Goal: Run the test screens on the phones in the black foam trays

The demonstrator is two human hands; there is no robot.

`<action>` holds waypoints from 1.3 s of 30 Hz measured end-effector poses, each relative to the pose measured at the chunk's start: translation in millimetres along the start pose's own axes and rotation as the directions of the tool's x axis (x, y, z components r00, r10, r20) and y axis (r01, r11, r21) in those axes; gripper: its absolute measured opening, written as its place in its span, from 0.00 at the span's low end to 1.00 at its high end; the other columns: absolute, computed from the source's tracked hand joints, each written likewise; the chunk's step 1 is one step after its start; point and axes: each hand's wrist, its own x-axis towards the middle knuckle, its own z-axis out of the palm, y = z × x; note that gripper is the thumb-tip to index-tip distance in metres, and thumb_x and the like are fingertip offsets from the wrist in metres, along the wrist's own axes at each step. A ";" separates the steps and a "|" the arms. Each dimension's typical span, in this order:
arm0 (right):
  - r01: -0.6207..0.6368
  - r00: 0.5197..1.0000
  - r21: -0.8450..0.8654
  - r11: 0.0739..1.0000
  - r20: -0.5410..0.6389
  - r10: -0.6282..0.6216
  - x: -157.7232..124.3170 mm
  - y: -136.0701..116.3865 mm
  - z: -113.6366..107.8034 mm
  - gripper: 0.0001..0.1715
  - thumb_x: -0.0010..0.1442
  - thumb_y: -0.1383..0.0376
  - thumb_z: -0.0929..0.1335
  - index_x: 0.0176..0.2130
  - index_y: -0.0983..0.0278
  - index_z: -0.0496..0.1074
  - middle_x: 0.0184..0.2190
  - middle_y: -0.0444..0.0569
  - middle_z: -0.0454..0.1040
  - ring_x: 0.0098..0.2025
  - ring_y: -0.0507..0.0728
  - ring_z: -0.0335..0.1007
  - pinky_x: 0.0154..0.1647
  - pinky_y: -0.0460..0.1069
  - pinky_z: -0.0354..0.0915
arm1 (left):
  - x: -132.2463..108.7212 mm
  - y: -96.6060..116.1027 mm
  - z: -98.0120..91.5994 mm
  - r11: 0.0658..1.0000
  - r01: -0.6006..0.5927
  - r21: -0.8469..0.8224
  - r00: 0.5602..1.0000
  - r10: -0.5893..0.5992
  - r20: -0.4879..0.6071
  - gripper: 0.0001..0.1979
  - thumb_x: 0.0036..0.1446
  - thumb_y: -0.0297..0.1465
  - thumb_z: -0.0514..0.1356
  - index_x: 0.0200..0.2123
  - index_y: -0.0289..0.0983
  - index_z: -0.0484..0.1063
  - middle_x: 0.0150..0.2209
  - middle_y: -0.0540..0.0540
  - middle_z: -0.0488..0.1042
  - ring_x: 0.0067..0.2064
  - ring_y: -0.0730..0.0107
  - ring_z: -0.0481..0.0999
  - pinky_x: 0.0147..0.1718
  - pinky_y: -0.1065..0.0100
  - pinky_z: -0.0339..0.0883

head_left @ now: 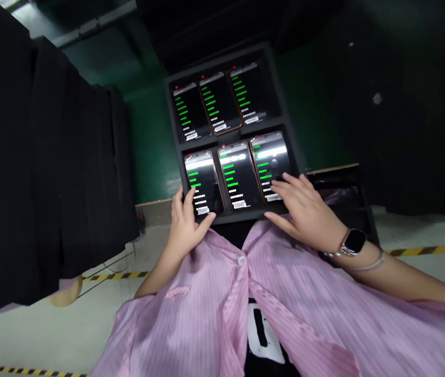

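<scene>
A black tray (222, 139) holds several smartphones in two rows of three. Their dark screens are lit with green and white text lines. My left hand (185, 217) lies at the tray's near left corner, fingers apart, its index finger and thumb by the lower part of the near left phone (206, 180). Over the near right corner my right hand (308, 209) is spread, fingertips at the lower part of the near right phone (271, 157) and thumb along the tray's near edge. Between them lies the near middle phone (238, 175), touched by neither hand.
Tall dark stacks (49, 157) stand close on the left. Another dark tray (340, 196) with something shiny in it sits right of my right hand. Behind is a green floor (147, 141); yellow and black tape (430, 250) marks the pale floor.
</scene>
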 end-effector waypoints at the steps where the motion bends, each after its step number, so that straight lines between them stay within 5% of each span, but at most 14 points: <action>1: 0.010 1.000 0.001 1.000 -0.001 -0.010 2.4 2.5 -3.9 0.35 0.74 0.51 0.67 0.71 0.63 0.63 0.63 0.65 0.75 0.71 0.78 0.66 0.70 0.80 0.62 | 0.9 1.6 -5.5 1.000 -0.009 -0.006 1.000 0.010 0.025 0.45 0.66 0.57 0.61 0.78 0.49 0.49 0.78 0.29 0.49 0.79 0.34 0.55 0.73 0.31 0.57; 4: 0.034 0.997 0.034 0.999 -0.069 -0.031 28.7 6.0 -15.7 0.35 0.72 0.53 0.69 0.71 0.62 0.62 0.63 0.64 0.75 0.71 0.77 0.66 0.72 0.79 0.60 | 17.1 7.7 -25.1 0.996 -0.085 0.001 0.996 0.085 0.013 0.47 0.66 0.59 0.61 0.78 0.51 0.45 0.81 0.31 0.41 0.81 0.34 0.47 0.74 0.31 0.53; 8: -0.037 0.992 0.050 0.998 -0.119 0.043 95.4 23.7 -17.8 0.31 0.71 0.52 0.68 0.68 0.60 0.66 0.65 0.60 0.74 0.73 0.77 0.63 0.76 0.80 0.52 | 74.2 9.4 -43.2 0.992 -0.110 0.055 0.988 0.115 -0.102 0.44 0.65 0.59 0.61 0.76 0.49 0.54 0.81 0.34 0.46 0.81 0.35 0.47 0.75 0.31 0.49; 13: -0.081 0.996 0.051 0.995 -0.042 0.083 161.6 74.6 13.3 0.32 0.70 0.52 0.67 0.66 0.63 0.67 0.66 0.63 0.72 0.74 0.78 0.59 0.76 0.82 0.47 | 150.5 -5.9 -39.8 0.998 -0.009 0.070 0.996 0.015 -0.084 0.41 0.66 0.60 0.60 0.73 0.45 0.61 0.78 0.33 0.56 0.80 0.38 0.53 0.75 0.36 0.52; 17: -0.109 0.994 0.040 0.993 -0.025 0.110 179.6 91.1 32.6 0.32 0.69 0.51 0.68 0.63 0.67 0.69 0.61 0.67 0.74 0.72 0.81 0.61 0.74 0.83 0.51 | 177.1 -15.7 -32.5 0.997 0.020 0.069 0.998 -0.016 -0.064 0.41 0.67 0.59 0.59 0.72 0.41 0.63 0.77 0.29 0.57 0.78 0.38 0.57 0.74 0.40 0.57; 25: 0.027 0.997 0.114 0.993 0.063 -0.034 204.3 60.8 47.5 0.29 0.71 0.51 0.66 0.62 0.66 0.69 0.60 0.65 0.76 0.73 0.76 0.62 0.76 0.79 0.53 | 183.7 -11.4 -25.8 0.989 0.058 0.137 0.996 -0.047 -0.081 0.38 0.67 0.58 0.60 0.70 0.39 0.66 0.76 0.28 0.57 0.77 0.36 0.61 0.71 0.40 0.61; 28: 0.013 0.999 0.146 0.989 -0.037 -0.008 203.6 57.2 35.2 0.31 0.71 0.50 0.65 0.64 0.65 0.68 0.63 0.64 0.75 0.73 0.75 0.63 0.76 0.77 0.55 | 184.9 -12.6 -22.6 0.988 0.067 0.141 0.995 -0.055 -0.084 0.34 0.67 0.56 0.62 0.68 0.43 0.69 0.76 0.31 0.59 0.76 0.36 0.62 0.71 0.38 0.60; 33: -0.009 0.991 0.148 0.989 -0.129 0.028 174.8 50.4 5.9 0.24 0.72 0.50 0.65 0.59 0.59 0.73 0.57 0.56 0.79 0.68 0.72 0.69 0.76 0.76 0.56 | 165.2 -8.1 -21.0 0.997 0.016 0.075 0.986 -0.004 -0.167 0.36 0.68 0.55 0.61 0.70 0.41 0.66 0.77 0.30 0.57 0.77 0.40 0.60 0.72 0.40 0.61; 39: -0.127 0.988 0.024 0.992 -0.090 0.129 123.1 60.1 8.3 0.24 0.72 0.49 0.64 0.52 0.62 0.77 0.51 0.59 0.81 0.58 0.72 0.76 0.70 0.75 0.62 | 121.8 5.7 -24.7 0.973 -0.020 0.231 0.982 0.063 -0.177 0.20 0.70 0.49 0.62 0.50 0.40 0.81 0.73 0.37 0.66 0.77 0.40 0.58 0.74 0.40 0.58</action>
